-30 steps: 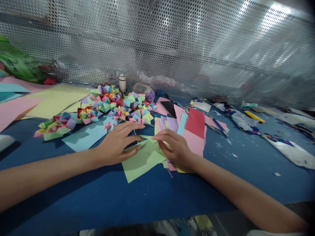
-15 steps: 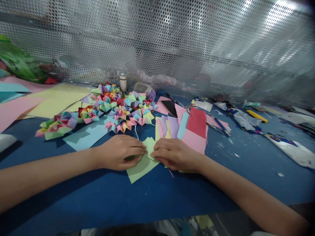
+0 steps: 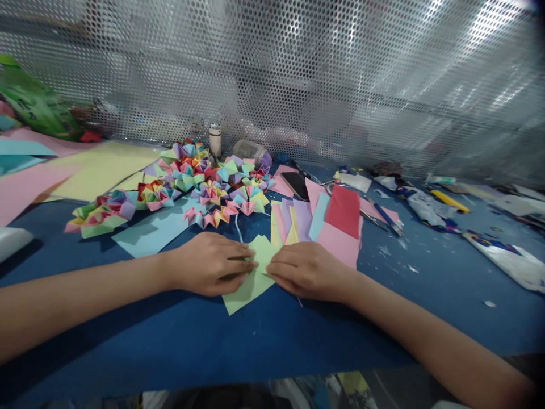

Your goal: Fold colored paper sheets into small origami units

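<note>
A light green sheet of paper (image 3: 247, 292) lies on the blue table, its upper part folded over. My left hand (image 3: 213, 264) grips it from the left, fingers pressed together on the fold. From the right, my right hand (image 3: 304, 268) pinches the same sheet, fingertips close to those of the left. Just behind the right hand is a fan of coloured paper strips (image 3: 301, 218), with a red paper (image 3: 343, 210) on top at its right side. Folded multicoloured paper pieces (image 3: 213, 193) are heaped behind the left hand.
Behind stand a small white bottle (image 3: 215, 140) and a fallen clear jar (image 3: 249, 151). A phone (image 3: 295, 185) lies near scissors and a blue pen (image 3: 388, 218). Large yellow paper (image 3: 106, 165) is at left, a perforated metal screen (image 3: 272, 68) at the back.
The view has shifted slightly. My right hand's fingertips have moved a little away from the left hand's along the green sheet. Both hands stay on the paper.
</note>
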Tool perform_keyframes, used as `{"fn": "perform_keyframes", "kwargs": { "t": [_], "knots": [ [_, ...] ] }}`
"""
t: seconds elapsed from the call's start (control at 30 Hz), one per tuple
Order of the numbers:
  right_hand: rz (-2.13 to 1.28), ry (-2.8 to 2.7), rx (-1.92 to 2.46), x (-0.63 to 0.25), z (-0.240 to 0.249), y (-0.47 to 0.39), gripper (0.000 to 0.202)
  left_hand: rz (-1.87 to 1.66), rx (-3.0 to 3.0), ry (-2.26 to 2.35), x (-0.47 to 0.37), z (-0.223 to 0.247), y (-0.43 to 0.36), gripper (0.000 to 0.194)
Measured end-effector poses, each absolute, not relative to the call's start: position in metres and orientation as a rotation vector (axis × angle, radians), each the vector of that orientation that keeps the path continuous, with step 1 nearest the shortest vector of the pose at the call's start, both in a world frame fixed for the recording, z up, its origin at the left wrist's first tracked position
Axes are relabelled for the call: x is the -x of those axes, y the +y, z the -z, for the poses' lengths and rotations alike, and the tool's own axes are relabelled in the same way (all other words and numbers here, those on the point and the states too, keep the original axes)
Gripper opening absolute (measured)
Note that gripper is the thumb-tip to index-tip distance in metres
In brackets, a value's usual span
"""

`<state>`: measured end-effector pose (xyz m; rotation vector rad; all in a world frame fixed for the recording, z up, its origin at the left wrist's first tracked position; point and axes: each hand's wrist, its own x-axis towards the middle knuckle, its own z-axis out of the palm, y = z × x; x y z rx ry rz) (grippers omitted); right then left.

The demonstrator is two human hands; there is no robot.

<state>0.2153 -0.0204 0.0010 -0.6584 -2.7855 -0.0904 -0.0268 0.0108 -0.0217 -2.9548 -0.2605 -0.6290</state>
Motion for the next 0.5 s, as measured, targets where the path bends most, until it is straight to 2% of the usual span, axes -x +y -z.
{"fn": "perform_keyframes", "kwargs": {
  "t": [0.13,0.37,0.5],
  "knots": [
    [0.023,-2.835,0.641,-0.216,-0.001,-0.017,0.021,0.609,2.972,-0.255,0.028,0.022,0.011,0.03],
    [-0.371,-2.464,1.105,-0.205,0.008,-0.012,0.009,0.599,2.989,-0.253,0.028,0.02,0.011,0.029],
    [-0.488,-2.349,1.188,-0.201,0.012,-0.012,0.009,0.585,3.007,-0.255,0.028,0.019,0.011,0.027]
  ]
}}
